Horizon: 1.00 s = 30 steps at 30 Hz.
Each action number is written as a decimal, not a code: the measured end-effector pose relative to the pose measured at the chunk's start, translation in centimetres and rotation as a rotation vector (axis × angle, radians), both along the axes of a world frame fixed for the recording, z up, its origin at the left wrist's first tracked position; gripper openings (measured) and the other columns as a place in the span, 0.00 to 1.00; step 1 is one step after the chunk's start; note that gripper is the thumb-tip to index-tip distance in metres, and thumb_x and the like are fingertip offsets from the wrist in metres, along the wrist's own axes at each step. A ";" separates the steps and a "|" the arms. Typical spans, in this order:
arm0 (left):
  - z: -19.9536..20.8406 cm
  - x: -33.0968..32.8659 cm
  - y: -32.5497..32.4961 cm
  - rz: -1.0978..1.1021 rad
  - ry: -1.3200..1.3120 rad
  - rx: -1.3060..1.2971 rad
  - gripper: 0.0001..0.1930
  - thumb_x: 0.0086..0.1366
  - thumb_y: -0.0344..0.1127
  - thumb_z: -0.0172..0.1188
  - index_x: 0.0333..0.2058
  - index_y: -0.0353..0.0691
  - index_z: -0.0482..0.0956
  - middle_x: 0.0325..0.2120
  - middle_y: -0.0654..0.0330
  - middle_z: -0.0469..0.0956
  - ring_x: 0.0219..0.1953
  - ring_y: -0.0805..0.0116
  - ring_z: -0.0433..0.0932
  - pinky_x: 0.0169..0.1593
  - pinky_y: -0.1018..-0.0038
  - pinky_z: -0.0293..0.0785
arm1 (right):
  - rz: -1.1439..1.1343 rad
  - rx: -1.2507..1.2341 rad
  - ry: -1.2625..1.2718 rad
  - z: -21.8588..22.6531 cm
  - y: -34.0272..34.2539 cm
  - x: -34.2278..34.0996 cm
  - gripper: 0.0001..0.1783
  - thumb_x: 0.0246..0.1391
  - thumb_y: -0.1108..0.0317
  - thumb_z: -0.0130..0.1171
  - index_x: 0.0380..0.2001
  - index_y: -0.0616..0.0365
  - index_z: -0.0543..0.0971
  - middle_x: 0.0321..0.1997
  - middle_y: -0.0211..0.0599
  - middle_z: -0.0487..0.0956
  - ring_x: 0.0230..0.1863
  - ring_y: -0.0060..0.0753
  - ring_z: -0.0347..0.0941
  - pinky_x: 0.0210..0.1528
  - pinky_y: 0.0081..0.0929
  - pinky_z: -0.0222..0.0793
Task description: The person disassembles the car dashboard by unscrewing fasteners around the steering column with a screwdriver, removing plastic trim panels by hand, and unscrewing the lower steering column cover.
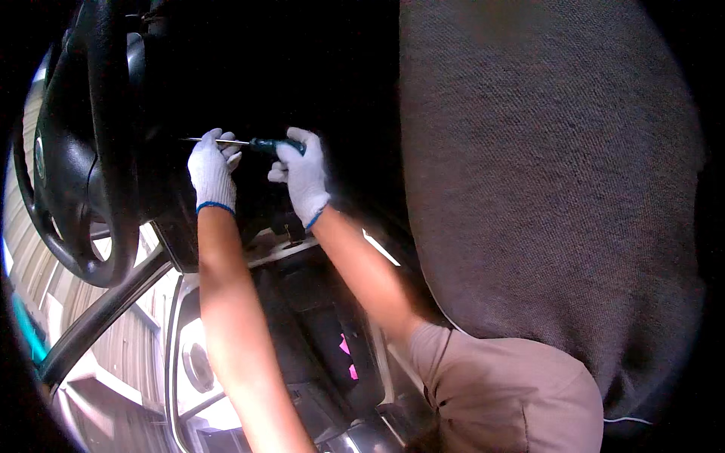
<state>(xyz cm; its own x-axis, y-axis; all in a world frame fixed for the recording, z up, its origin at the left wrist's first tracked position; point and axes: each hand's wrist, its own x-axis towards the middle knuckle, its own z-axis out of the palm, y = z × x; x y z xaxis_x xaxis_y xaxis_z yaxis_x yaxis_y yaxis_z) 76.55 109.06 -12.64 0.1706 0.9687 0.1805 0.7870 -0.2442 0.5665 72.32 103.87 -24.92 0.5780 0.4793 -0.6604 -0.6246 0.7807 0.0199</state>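
Observation:
A screwdriver [263,145] with a dark green handle and a thin metal shaft lies nearly level, its tip toward the steering wheel. My right hand [306,177], in a white knit glove with a blue cuff edge, grips the handle's rear end. Around the shaft close the fingers of my left hand [212,172], gloved the same way. The tip sticks out just past the left fingers. Deep shadow surrounds both hands, and I cannot make out any part that the tip touches.
A black steering wheel [113,151] stands at the left. Grey woven seat fabric [551,166] fills the right side. Below the hands is an open car door [302,302] with pink pieces [346,344] on its dark panel. A side mirror [198,366] shows at lower left.

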 end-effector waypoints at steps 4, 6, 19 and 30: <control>2.4 -1.1 0.7 0.068 0.030 0.062 0.17 0.73 0.40 0.52 0.53 0.36 0.77 0.46 0.52 0.83 0.41 0.60 0.84 0.38 0.69 0.79 | 0.583 0.512 -0.070 -0.9 -3.1 1.6 0.19 0.63 0.52 0.56 0.43 0.59 0.75 0.23 0.35 0.74 0.17 0.24 0.69 0.19 0.23 0.66; 2.0 -1.3 0.9 0.005 0.046 0.049 0.18 0.72 0.40 0.52 0.53 0.36 0.76 0.46 0.53 0.83 0.41 0.60 0.83 0.39 0.69 0.79 | 0.356 0.314 -0.155 -0.9 -2.1 0.5 0.21 0.64 0.52 0.56 0.45 0.59 0.74 0.24 0.38 0.75 0.17 0.23 0.69 0.21 0.24 0.68; 1.8 -1.2 1.7 -0.041 0.052 0.023 0.19 0.75 0.41 0.47 0.58 0.38 0.73 0.47 0.55 0.82 0.39 0.64 0.81 0.38 0.71 0.78 | 0.134 0.326 0.069 -0.1 -1.2 0.8 0.18 0.63 0.58 0.56 0.47 0.61 0.74 0.27 0.36 0.75 0.17 0.23 0.68 0.20 0.24 0.68; 3.1 -2.3 -0.8 -0.104 0.188 0.183 0.19 0.72 0.43 0.56 0.54 0.36 0.77 0.43 0.54 0.83 0.37 0.65 0.83 0.38 0.71 0.80 | 0.196 0.338 -0.017 -0.3 -0.6 2.5 0.23 0.64 0.52 0.57 0.50 0.60 0.71 0.32 0.39 0.76 0.17 0.26 0.71 0.27 0.23 0.76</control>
